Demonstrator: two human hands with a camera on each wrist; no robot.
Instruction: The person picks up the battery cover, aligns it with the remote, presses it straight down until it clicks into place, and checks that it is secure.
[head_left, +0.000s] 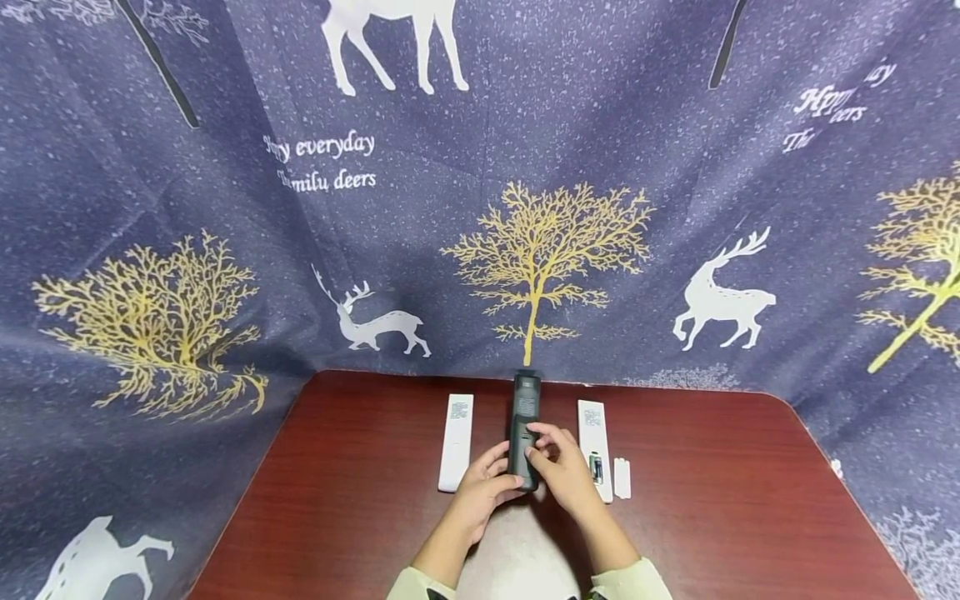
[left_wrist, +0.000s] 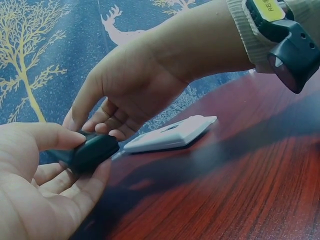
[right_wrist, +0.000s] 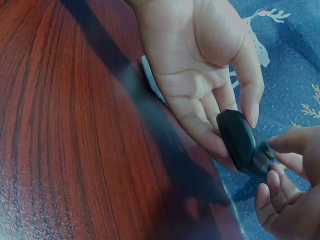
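Note:
A black remote control (head_left: 527, 395) lies back side up in the middle, its far end toward the curtain. My left hand (head_left: 478, 496) grips the near end, thumb on one side and fingers beneath, as the left wrist view of the remote (left_wrist: 95, 153) shows. On the lower half of its back, my right hand (head_left: 567, 473) has its thumb and index finger bent against the battery cover area. The right wrist view shows the remote's dark end (right_wrist: 235, 140) between both hands. Whether the cover has shifted is hidden by the fingers.
To the left lies a white remote (head_left: 456, 442), face down. Another white remote (head_left: 593, 427) on the right has its compartment uncovered, a battery (head_left: 596, 467) visible inside. Beside it is a loose white cover (head_left: 622, 478). A patterned curtain (head_left: 405, 267) borders the reddish-brown table (head_left: 345, 483).

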